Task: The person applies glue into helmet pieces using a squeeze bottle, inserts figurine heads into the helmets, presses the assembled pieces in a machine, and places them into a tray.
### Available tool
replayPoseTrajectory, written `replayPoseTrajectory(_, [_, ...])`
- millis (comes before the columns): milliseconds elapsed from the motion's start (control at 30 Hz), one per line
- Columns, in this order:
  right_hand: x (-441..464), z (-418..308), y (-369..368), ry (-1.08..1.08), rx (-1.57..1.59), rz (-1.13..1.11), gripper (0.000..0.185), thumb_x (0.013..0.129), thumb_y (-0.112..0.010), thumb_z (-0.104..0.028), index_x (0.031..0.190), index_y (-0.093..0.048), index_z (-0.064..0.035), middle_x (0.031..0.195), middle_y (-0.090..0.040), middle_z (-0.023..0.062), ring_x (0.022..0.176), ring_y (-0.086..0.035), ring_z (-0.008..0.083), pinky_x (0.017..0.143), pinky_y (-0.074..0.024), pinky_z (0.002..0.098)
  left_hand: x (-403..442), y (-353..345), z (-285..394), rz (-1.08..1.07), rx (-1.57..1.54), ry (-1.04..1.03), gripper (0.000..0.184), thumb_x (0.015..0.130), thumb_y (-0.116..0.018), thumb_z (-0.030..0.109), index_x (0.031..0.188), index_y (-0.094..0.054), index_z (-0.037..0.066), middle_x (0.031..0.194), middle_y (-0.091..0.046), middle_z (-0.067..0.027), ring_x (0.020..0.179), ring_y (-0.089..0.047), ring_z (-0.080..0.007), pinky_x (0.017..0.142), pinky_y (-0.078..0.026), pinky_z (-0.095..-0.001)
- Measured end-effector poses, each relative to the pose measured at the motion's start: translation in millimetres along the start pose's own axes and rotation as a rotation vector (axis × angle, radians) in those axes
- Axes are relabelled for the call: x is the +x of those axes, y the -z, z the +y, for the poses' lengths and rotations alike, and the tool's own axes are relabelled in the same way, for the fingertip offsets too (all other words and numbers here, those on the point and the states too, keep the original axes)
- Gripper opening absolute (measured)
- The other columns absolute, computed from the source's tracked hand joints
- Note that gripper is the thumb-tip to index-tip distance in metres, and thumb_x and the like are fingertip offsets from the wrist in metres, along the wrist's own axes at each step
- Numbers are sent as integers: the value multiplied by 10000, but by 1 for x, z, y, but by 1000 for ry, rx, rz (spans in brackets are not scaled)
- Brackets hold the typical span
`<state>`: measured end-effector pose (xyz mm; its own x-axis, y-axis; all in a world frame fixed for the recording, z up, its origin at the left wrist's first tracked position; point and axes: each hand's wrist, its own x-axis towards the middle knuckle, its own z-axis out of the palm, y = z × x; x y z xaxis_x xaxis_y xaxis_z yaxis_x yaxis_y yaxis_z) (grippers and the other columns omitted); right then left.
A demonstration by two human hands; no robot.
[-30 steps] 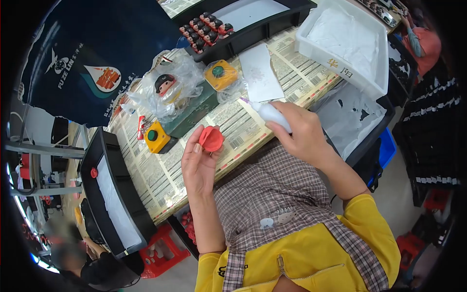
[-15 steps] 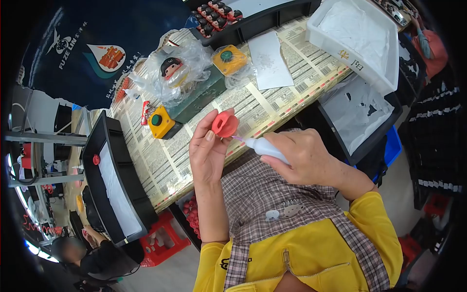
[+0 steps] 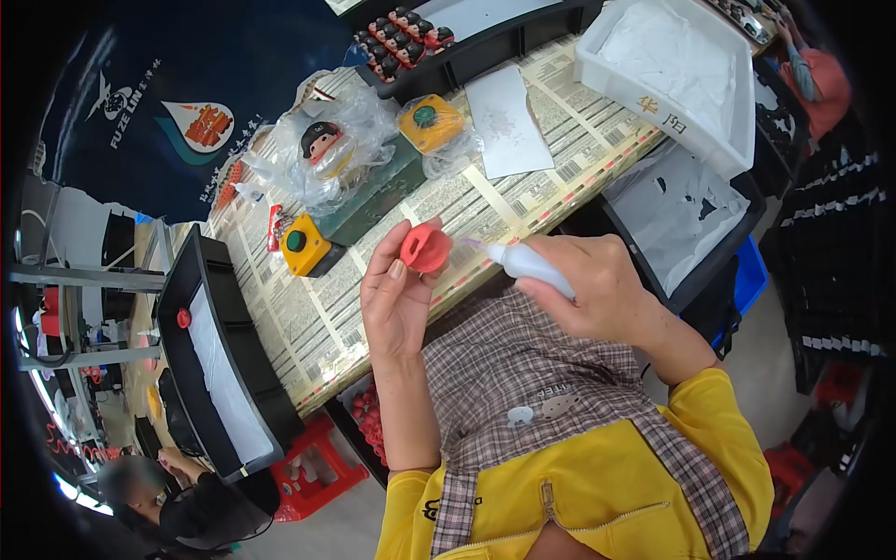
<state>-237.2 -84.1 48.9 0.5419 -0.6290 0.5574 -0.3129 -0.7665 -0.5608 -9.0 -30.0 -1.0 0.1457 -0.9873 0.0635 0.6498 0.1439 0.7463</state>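
Observation:
In my left hand (image 3: pixel 394 303) I hold a small hollow red plastic part (image 3: pixel 426 248) between thumb and fingers, with its slotted opening turned up. My right hand (image 3: pixel 593 280) is closed around a white squeeze bottle (image 3: pixel 532 268). The bottle's thin nozzle points left toward the red part, with a small gap between them. Beyond my hands, a doll head with black hair (image 3: pixel 322 142) lies in clear plastic wrap on a green block (image 3: pixel 373 207). A yellow box with a green button (image 3: pixel 306 245) sits at the block's near end, and a similar yellow button box (image 3: pixel 431 123) is at its far end.
A black tray (image 3: pixel 229 373) with white lining and one red piece stands left. Several black-haired figures (image 3: pixel 401 42) fill a tray at the back. White paper (image 3: pixel 509 121) lies near a white bin (image 3: pixel 667 121). A co-worker in black (image 3: pixel 210 504) sits lower left.
My right hand has drawn the bottle slightly right, so its nozzle is now apart from the red part. My left hand has shifted a little left with the part. The view has tilted slightly.

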Motion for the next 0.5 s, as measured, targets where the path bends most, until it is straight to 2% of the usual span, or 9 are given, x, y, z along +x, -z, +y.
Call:
replayPoseTrajectory(67, [0,21,-2,-37,-128,94,228,799,-676,-169,912,-580,5,708,-625,131,583,-629,296,486,-482,375,1,6,-3,34,-21,7,439,922,-514,110,1325,-427,-41,1326,-462,-289,1192,-518,-358,991,-446,-432])
replayPoseTrajectory(200, [18,65,-22,-264,-479,87,364,816,-656,-181,1068,-542,56,734,-589,153,623,-620,291,479,-497,367,4,13,-13,106,-62,13,471,912,-546,130,1329,-407,-38,1331,-449,-284,1163,-531,-364,969,-464,-425])
replayPoseTrajectory(300, [24,98,-52,-375,-723,13,510,833,-612,-223,1218,-478,84,852,-567,141,694,-612,251,495,-512,339,4,18,-24,124,-92,24,505,907,-559,144,1345,-378,-29,1336,-441,-273,1160,-523,-383,973,-456,-450])
replayPoseTrajectory(400, [21,102,-63,-371,-819,-54,617,826,-603,-280,1301,-432,75,979,-540,162,740,-611,234,528,-527,333,4,25,-24,133,-106,37,557,900,-574,158,1387,-344,13,1352,-431,-251,1157,-522,-374,964,-460,-443])
replayPoseTrajectory(500, [20,86,-46,-458,-676,-135,682,835,-644,-323,1325,-389,76,1001,-527,178,796,-610,315,576,-528,398,1,25,-23,142,-122,54,569,904,-574,165,1407,-335,45,1359,-429,-240,1149,-527,-362,951,-467,-439])
